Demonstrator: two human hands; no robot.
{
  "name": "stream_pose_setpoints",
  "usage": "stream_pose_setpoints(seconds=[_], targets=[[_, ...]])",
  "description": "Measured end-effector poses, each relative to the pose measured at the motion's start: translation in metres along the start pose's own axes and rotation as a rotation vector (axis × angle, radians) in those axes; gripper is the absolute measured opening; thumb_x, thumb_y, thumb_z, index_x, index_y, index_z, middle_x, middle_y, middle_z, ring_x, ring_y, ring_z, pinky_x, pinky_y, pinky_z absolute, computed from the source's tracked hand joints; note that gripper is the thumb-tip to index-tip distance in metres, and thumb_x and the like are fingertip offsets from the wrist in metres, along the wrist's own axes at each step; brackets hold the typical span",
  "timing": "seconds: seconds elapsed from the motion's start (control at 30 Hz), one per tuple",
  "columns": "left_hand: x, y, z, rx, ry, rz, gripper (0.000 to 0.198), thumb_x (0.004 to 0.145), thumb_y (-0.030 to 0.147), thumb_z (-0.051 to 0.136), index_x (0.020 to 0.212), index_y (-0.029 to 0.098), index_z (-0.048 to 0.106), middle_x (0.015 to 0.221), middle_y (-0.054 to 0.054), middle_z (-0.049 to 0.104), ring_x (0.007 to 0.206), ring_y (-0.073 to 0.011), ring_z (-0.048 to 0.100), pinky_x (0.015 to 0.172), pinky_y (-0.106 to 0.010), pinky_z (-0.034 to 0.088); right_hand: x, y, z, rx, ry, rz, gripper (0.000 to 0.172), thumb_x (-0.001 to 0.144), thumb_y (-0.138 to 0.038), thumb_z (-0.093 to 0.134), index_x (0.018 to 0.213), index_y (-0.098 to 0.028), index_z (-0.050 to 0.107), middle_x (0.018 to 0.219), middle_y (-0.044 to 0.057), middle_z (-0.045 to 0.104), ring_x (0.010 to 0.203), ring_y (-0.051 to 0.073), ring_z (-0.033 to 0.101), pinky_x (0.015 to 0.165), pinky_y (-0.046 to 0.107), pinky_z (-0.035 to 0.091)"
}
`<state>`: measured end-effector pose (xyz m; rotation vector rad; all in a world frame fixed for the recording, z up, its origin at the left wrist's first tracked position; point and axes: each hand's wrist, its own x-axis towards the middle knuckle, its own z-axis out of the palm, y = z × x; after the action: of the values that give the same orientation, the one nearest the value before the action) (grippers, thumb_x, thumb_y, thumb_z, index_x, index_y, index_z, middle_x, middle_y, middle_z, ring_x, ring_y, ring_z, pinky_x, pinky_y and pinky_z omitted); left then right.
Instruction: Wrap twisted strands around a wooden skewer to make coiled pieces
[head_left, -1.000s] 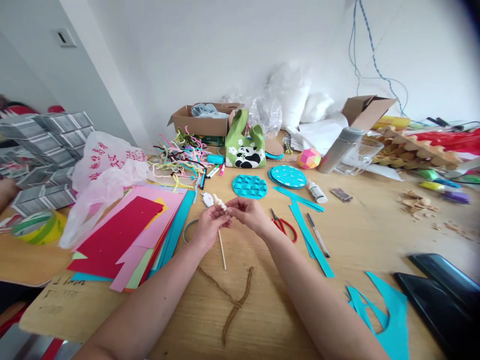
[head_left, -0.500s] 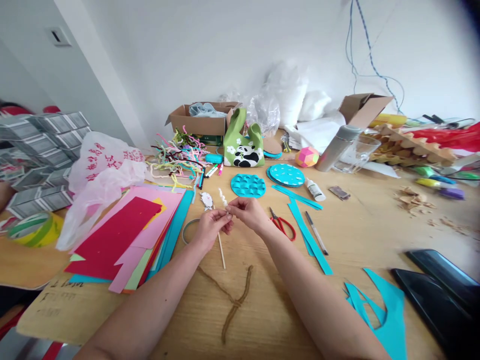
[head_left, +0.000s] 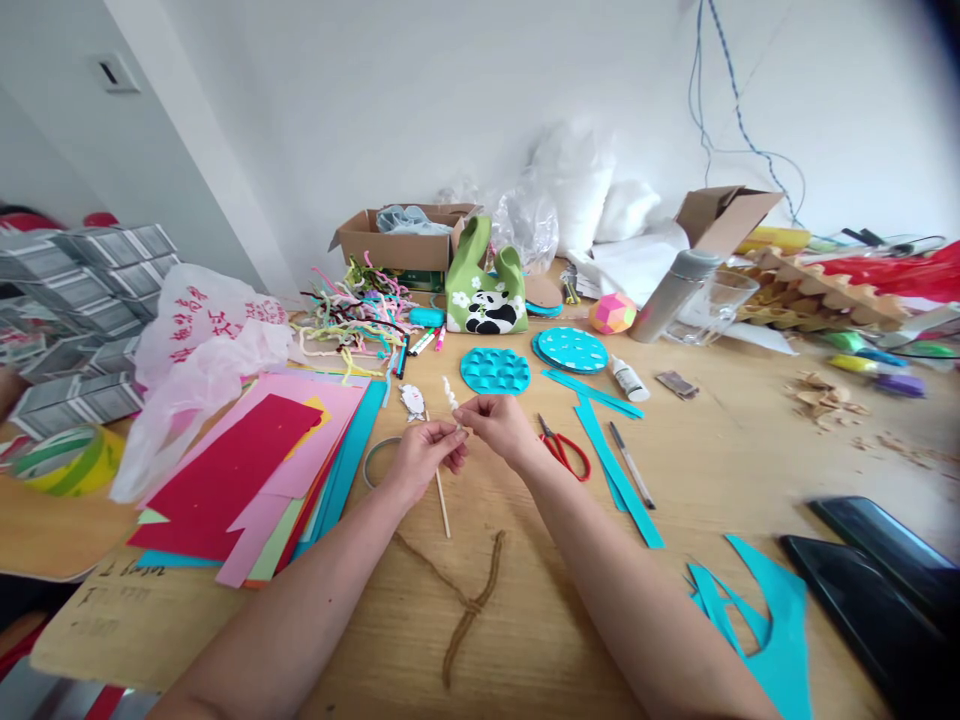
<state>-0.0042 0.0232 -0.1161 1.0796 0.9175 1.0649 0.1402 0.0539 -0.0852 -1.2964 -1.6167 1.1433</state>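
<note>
My left hand (head_left: 420,458) and my right hand (head_left: 498,425) meet above the middle of the wooden table (head_left: 720,470), fingers pinched. Between them they hold a white fuzzy pipe cleaner (head_left: 451,395) whose free end sticks up and away. A thin wooden stick (head_left: 444,504) lies on the table just below my left hand. A brown pipe cleaner shape (head_left: 469,603) lies flat nearer to me. Red-handled scissors (head_left: 563,448) rest just right of my right hand.
Stacked coloured paper sheets (head_left: 255,470) lie left, a tape ring (head_left: 375,458) beside them. Teal discs (head_left: 496,370), teal strips (head_left: 615,460), a glue tube (head_left: 628,379), a panda bag (head_left: 486,295) and a pipe cleaner pile (head_left: 360,310) sit behind. Black tablets (head_left: 877,590) lie at right.
The white pipe cleaner's free end has tilted more upright between my fingers. Both hands stay together at nearly the same spot.
</note>
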Motion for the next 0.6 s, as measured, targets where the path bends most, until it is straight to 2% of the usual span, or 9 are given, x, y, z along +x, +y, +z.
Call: stream_pose_setpoints(seconds=[0.13, 0.33, 0.6], targets=[[-0.0003, 0.0011, 0.0008, 0.014, 0.015, -0.008, 0.029, 0.069, 0.04, 0.074, 0.068, 0.013, 0.064, 0.059, -0.001, 0.061, 0.049, -0.0106, 0.054, 0.046, -0.023, 0.043, -0.0009, -0.0017, -0.0007, 0.023, -0.013, 0.014, 0.027, 0.07, -0.038, 0.063, 0.059, -0.013, 0.062, 0.051, -0.002, 0.051, 0.049, 0.008, 0.039, 0.047, 0.022, 0.03], [-0.0029, -0.0018, 0.005, 0.105, -0.009, -0.026, 0.032, 0.068, 0.043, 0.073, 0.066, 0.013, 0.063, 0.058, -0.002, 0.062, 0.046, -0.0103, 0.054, 0.046, -0.023, 0.043, -0.0002, -0.0028, -0.0043, 0.057, 0.024, 0.005, 0.039, 0.069, -0.052, 0.066, 0.071, -0.013, 0.067, 0.055, -0.001, 0.053, 0.05, 0.01, 0.043, 0.046, 0.022, 0.032], [-0.0052, -0.002, 0.0076, 0.165, -0.063, -0.059, 0.033, 0.066, 0.044, 0.075, 0.066, 0.013, 0.062, 0.058, -0.002, 0.063, 0.047, -0.0105, 0.056, 0.047, -0.023, 0.046, 0.0036, 0.0024, -0.0064, 0.064, 0.116, -0.009, 0.039, 0.069, -0.052, 0.065, 0.058, -0.016, 0.057, 0.048, -0.003, 0.046, 0.046, 0.008, 0.037, 0.043, 0.022, 0.029]])
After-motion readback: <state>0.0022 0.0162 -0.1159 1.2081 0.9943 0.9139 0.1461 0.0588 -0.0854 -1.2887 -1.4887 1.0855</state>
